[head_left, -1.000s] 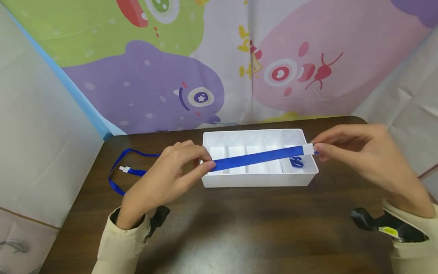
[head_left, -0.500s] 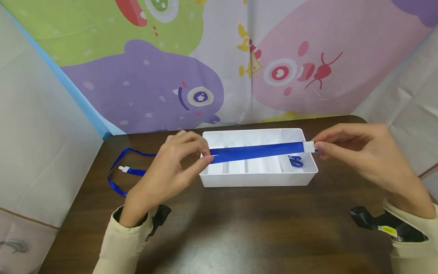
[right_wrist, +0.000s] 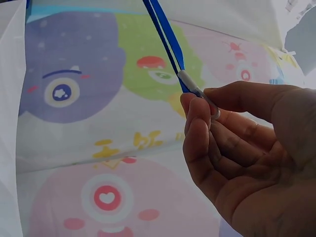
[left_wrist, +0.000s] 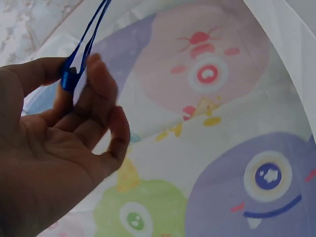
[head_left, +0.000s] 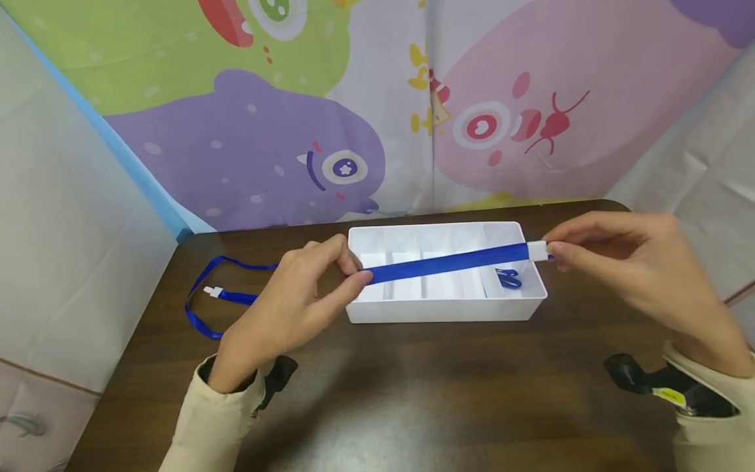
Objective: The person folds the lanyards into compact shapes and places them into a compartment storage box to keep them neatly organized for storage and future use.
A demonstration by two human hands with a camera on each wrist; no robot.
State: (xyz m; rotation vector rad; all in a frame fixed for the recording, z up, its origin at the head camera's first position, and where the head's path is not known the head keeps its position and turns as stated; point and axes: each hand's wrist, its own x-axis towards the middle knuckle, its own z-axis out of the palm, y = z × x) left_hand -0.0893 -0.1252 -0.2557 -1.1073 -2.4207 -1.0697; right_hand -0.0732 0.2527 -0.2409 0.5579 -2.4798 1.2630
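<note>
A blue lanyard point(head_left: 448, 263) is stretched between my two hands above a white divided box point(head_left: 436, 311). My left hand point(head_left: 295, 308) pinches its folded left end; in the left wrist view the blue ribbon point(left_wrist: 70, 81) bends round at the fingertips. At the other end, my right hand point(head_left: 637, 269) grips the lanyard by its white plastic clip point(head_left: 537, 251), held between thumb and fingers in the right wrist view. Inside the box's rightmost compartment lies a folded blue lanyard point(head_left: 508, 278). Another blue lanyard point(head_left: 197, 321) with a white clip lies on the table, partly hidden behind my left hand.
The dark wooden table point(head_left: 425, 393) carries the box near its back edge. A cartoon-printed cloth point(head_left: 283, 157) hangs directly behind, with pale sheets at both sides. Black wrist mounts point(head_left: 631, 377) stick out from my sleeves.
The two strands of the held lanyard, spread apart half a second ago, now lie over each other as one taut band. My right hand has shifted slightly right with the clip.
</note>
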